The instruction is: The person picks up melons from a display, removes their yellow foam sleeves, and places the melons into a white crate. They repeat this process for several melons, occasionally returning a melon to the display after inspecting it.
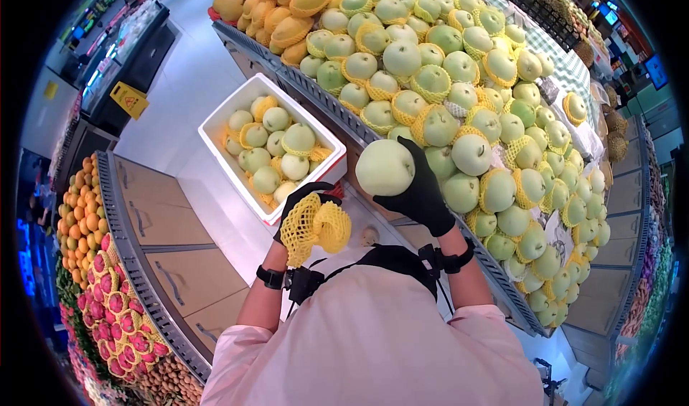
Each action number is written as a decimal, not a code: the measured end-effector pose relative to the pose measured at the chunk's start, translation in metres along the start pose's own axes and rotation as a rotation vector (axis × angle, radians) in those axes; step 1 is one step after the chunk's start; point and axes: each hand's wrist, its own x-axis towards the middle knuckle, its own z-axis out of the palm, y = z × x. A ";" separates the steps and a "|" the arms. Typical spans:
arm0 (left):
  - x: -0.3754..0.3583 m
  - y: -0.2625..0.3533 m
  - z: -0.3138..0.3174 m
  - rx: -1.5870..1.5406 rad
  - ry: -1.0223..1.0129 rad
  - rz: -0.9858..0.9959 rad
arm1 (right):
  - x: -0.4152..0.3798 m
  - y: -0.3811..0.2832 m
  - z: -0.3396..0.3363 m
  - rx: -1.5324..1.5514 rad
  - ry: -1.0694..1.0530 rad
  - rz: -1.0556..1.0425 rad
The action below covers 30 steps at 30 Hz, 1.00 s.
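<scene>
My right hand, in a black glove, is closed around the side of a pale green melon with no net on it. It holds the melon up at the front edge of the fruit display. My left hand, also gloved in black, is wrapped round yellow foam net sleeves, which hide part of its fingers. Just beyond that hand stands a white foam box filled with pale green melons, several of them in yellow nets. Many more melons are heaped on the display beside my right hand, some netted and some bare.
The display's grey rim runs diagonally past my right side. Orange-yellow mangoes lie at its far end. To the left, another stand holds oranges and netted dragon fruit. A yellow floor sign stands in the aisle.
</scene>
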 end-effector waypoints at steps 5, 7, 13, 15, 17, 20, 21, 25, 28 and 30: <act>0.023 -0.007 -0.023 0.244 -0.001 0.084 | 0.022 0.010 0.006 0.042 -0.077 0.020; 0.029 -0.013 -0.046 0.602 -0.055 0.231 | 0.027 0.023 0.013 0.074 -0.071 0.032; 0.047 0.016 -0.038 0.897 0.114 -0.026 | 0.043 0.033 0.031 0.197 -0.070 0.144; 0.056 0.024 -0.036 0.868 0.029 0.036 | 0.047 0.029 0.039 0.157 -0.065 0.144; 0.065 0.040 -0.030 0.931 -0.050 0.022 | 0.054 0.024 0.049 0.121 -0.067 0.155; 0.076 0.046 -0.034 0.847 -0.152 0.087 | 0.062 0.016 0.074 0.081 -0.039 0.181; 0.080 0.052 -0.035 0.856 -0.206 0.114 | 0.065 0.012 0.082 0.073 -0.033 0.201; 0.094 0.045 -0.055 0.846 -0.204 0.371 | 0.081 -0.027 0.107 0.115 -0.079 0.340; 0.098 0.038 -0.076 0.782 -0.240 0.367 | 0.076 -0.030 0.129 0.084 -0.055 0.397; 0.098 0.042 -0.084 0.757 -0.285 0.318 | 0.061 -0.012 0.144 0.088 0.005 0.405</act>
